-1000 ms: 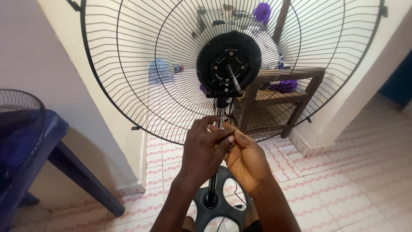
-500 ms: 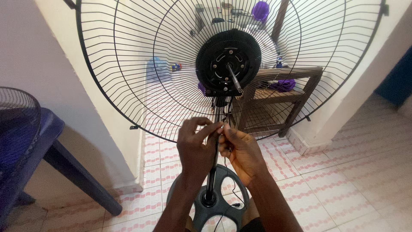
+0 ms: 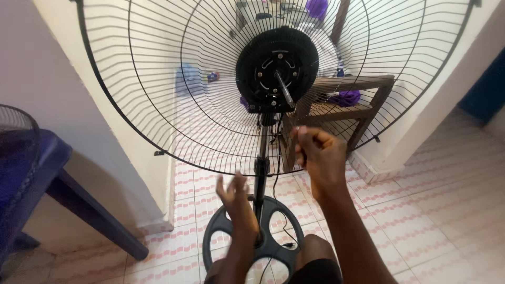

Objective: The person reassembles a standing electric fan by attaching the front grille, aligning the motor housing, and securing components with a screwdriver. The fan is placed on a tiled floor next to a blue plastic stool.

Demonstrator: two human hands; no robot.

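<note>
A standing fan faces me with its black wire rear grille (image 3: 158,105) and no blades fitted. Its black motor housing (image 3: 277,71) shows a bare metal shaft (image 3: 284,89). The black pole (image 3: 260,168) runs down to a round spoked base (image 3: 221,231) on the tiled floor. My left hand (image 3: 236,202) hangs just left of the pole, fingers apart, holding nothing. Just right of the pole below the motor is my right hand (image 3: 318,152), curled into a fist and off the pole. I cannot tell whether anything small is inside the fist.
A blue plastic chair (image 3: 47,168) stands at the left with another wire grille (image 3: 16,137) lying on it. Behind the fan is a wooden frame (image 3: 368,105) with a purple cloth (image 3: 347,97). A cream wall corner (image 3: 121,158) sits left of the fan. My knee (image 3: 315,252) is by the base.
Both hands have let go of the pole under the motor. The left hand dropped and opened; the right hand drew away to the right, closed in a fist.
</note>
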